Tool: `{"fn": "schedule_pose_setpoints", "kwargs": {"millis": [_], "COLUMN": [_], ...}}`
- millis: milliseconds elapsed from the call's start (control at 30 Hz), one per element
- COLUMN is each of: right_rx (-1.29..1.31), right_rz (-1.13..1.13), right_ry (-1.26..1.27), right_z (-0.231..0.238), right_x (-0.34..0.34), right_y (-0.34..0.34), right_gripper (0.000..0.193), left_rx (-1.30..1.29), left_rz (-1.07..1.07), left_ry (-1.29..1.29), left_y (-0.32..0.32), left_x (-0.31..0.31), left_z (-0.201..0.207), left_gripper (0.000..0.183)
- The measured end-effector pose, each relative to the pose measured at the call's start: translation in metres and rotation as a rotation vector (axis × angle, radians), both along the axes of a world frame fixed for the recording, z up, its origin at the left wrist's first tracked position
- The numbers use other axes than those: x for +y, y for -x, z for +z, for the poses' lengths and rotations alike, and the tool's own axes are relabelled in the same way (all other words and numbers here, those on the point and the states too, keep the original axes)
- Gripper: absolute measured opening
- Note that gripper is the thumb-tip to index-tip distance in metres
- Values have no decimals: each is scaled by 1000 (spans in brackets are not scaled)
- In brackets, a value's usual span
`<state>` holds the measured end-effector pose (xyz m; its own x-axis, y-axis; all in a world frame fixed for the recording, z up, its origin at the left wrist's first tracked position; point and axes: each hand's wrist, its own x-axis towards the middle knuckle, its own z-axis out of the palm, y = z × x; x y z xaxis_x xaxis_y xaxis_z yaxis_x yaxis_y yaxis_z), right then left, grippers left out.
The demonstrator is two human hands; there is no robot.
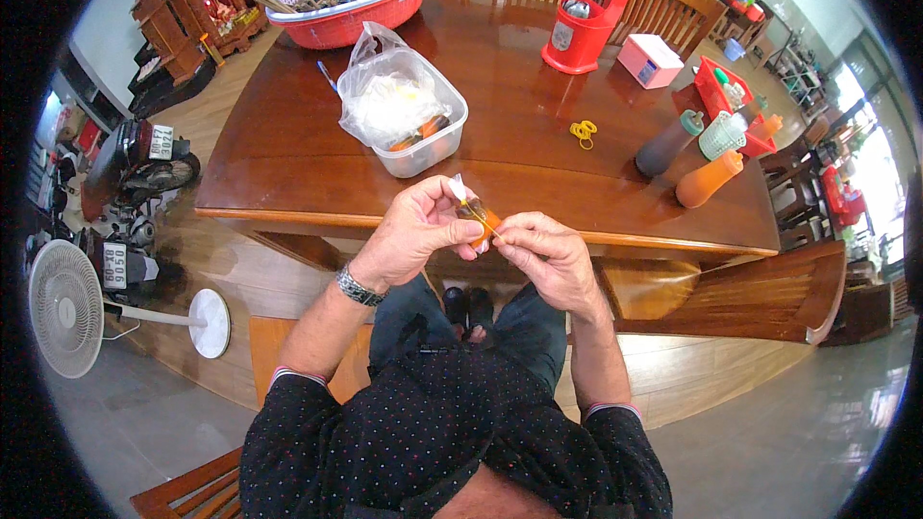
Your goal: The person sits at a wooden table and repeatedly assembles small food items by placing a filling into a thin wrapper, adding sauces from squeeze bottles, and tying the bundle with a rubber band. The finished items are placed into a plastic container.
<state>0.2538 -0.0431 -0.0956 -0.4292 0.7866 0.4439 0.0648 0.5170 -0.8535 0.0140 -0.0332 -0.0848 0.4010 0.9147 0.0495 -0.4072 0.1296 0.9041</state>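
Just off the table's near edge, my left hand (415, 224) pinches a small clear plastic bag (480, 212) with orange-brown liquid in it. The bag's pale gathered end sticks up above my fingers. My right hand (550, 255) has its thumb and fingers closed on a thin yellow rubber band (492, 229), which runs across the bag. Beyond my left hand stands a clear plastic tub (415, 162). It holds a white plastic bag (386, 101) and several similar small orange and dark packets (430, 128).
Yellow rubber bands (583, 134) lie in a pile on the wooden table (519, 159). Squeeze bottles, one dark (667, 146) and one orange (709, 181), stand at right. Farther off are a red chopstick basket (346, 29), a red utensil holder (588, 24) and a pink box (650, 61).
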Motion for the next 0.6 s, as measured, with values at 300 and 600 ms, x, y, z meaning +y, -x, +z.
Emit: {"fn": "schedule_pose_setpoints", "kwargs": {"millis": [300,600], "right_rx": [84,-43], "right_rz": [-206,-620], "right_ry": [-83,93], "right_z": [-15,-70], "right_x": [1,51], "right_y": [11,-32], "right_gripper": [17,21], "left_rx": [-110,315], "left_rz": [20,480], "left_ry": [72,-399], "left_y": [-7,42], "left_x": [-5,15], "left_z": [2,54], "left_gripper": [26,38]}}
